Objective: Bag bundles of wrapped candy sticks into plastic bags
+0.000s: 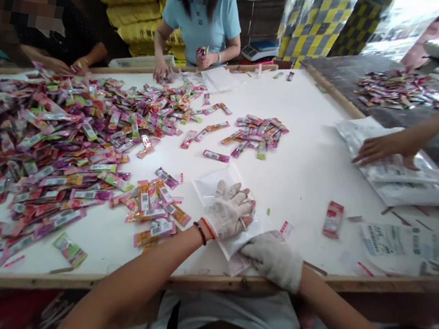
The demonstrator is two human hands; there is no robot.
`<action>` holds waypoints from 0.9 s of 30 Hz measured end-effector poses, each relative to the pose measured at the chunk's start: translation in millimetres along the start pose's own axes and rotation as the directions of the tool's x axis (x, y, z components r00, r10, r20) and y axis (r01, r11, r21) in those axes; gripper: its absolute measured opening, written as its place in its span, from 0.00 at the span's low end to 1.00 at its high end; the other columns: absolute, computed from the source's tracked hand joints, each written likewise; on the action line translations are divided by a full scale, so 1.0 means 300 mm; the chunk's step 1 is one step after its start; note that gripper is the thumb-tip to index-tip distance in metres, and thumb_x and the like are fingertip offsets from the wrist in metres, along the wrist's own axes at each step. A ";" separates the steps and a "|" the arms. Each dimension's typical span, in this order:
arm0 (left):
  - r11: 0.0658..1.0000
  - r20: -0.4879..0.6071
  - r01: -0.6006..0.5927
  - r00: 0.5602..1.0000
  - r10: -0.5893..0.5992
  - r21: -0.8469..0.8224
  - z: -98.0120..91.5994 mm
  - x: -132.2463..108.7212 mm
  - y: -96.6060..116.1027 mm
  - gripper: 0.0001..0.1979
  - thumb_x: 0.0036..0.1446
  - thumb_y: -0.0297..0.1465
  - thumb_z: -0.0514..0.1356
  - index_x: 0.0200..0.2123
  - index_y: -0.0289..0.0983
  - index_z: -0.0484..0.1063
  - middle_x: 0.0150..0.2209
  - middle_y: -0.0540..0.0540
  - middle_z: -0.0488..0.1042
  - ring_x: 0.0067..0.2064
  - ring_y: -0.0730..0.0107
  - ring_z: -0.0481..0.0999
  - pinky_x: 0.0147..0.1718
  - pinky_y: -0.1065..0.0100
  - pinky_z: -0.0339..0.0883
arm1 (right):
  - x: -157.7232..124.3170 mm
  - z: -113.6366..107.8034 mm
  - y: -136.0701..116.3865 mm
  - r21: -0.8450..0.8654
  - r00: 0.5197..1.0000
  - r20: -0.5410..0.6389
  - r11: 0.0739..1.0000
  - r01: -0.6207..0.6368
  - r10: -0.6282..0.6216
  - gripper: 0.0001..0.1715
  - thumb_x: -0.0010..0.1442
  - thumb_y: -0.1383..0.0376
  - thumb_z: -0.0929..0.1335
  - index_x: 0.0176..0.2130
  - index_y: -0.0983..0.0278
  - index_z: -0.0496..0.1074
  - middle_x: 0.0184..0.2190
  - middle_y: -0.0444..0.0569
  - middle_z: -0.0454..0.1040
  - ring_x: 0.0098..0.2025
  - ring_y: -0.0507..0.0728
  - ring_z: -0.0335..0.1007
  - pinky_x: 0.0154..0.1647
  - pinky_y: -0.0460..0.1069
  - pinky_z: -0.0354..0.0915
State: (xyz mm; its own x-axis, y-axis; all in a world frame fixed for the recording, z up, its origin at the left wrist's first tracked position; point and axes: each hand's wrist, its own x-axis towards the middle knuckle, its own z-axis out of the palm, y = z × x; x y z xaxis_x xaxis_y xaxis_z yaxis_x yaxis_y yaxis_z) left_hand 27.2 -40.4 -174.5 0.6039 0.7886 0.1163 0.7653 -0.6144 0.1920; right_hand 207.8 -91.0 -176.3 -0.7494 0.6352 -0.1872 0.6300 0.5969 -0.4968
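A white plastic bag (208, 183) lies near the front edge of the table. My left hand (231, 211), in a pale knit glove with the fingertips partly bare, rests flat on it with fingers spread. At the bag's near right edge is my right hand (276, 259), also gloved, its fingers curled over the edge and closed on it. The bag's contents cannot be made out. Just left of it are loose candy-like sachets (154, 207) in orange, pink and purple wrappers. A single purple sachet (216, 156) lies beyond the bag.
A large heap of sachets (62, 128) covers the table's left side; a small pile (264, 132) lies mid-table. At right, another person's hand (393, 145) rests on stacked white bags (415, 193). Two people work across the table. A wooden rim (225, 283) edges the front.
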 end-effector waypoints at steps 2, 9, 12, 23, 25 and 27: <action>0.999 0.003 -0.006 1.000 0.006 0.035 0.021 0.002 0.028 0.22 0.60 0.43 0.51 0.56 0.43 0.65 0.63 0.43 0.58 0.66 0.47 0.47 0.60 0.33 0.29 | -0.020 -0.015 -0.005 -0.081 0.996 0.064 0.994 0.070 -0.065 0.08 0.60 0.67 0.65 0.32 0.63 0.74 0.35 0.49 0.73 0.37 0.56 0.66 0.39 0.51 0.61; 0.999 0.009 -0.025 1.000 0.025 0.038 0.064 -0.031 0.072 0.20 0.65 0.40 0.43 0.55 0.44 0.64 0.64 0.45 0.56 0.67 0.50 0.45 0.59 0.31 0.30 | 0.016 -0.035 -0.045 -0.113 0.996 0.086 0.993 -0.016 0.026 0.07 0.57 0.72 0.64 0.33 0.66 0.72 0.35 0.52 0.73 0.37 0.57 0.67 0.38 0.50 0.60; 0.993 0.006 -0.113 0.994 0.113 0.034 0.053 -0.020 0.032 0.20 0.64 0.39 0.46 0.56 0.44 0.65 0.64 0.45 0.56 0.67 0.51 0.46 0.60 0.33 0.30 | 0.014 -0.042 -0.059 -0.083 1.000 -0.010 0.996 0.018 -0.019 0.07 0.56 0.72 0.64 0.30 0.65 0.70 0.34 0.50 0.72 0.37 0.57 0.65 0.39 0.51 0.59; 0.902 0.112 -0.432 0.897 0.428 0.015 0.022 0.056 -0.113 0.29 0.58 0.41 0.53 0.61 0.37 0.57 0.65 0.39 0.54 0.67 0.47 0.45 0.62 0.38 0.33 | -0.145 -0.166 -0.002 0.197 0.991 -0.089 0.977 -0.085 0.104 0.20 0.56 0.69 0.62 0.49 0.65 0.68 0.44 0.55 0.73 0.46 0.60 0.69 0.48 0.55 0.65; 0.919 0.071 -0.394 0.917 0.391 0.020 0.020 0.006 -0.077 0.25 0.60 0.36 0.52 0.59 0.34 0.60 0.64 0.38 0.55 0.66 0.50 0.47 0.63 0.45 0.38 | -0.104 -0.114 0.088 -0.015 0.995 -0.088 0.999 0.050 -0.051 0.23 0.53 0.72 0.62 0.50 0.68 0.69 0.50 0.60 0.69 0.53 0.64 0.65 0.53 0.61 0.61; 0.941 0.054 -0.339 0.939 0.339 -0.002 0.011 -0.067 -0.046 0.19 0.60 0.34 0.51 0.52 0.31 0.67 0.60 0.36 0.60 0.64 0.53 0.53 0.63 0.53 0.45 | -0.074 -0.067 0.161 -0.101 0.983 -0.024 0.979 0.179 -0.182 0.19 0.54 0.72 0.62 0.46 0.68 0.71 0.52 0.61 0.68 0.55 0.65 0.63 0.54 0.62 0.61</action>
State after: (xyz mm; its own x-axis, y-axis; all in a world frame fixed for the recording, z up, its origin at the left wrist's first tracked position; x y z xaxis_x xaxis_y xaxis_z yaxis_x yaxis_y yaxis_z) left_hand 5.4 -47.9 -182.8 0.8387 0.5309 0.1216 0.5144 -0.8455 0.1433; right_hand 258.9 -66.4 -179.2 -0.8466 0.5272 -0.0734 0.5030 0.7475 -0.4339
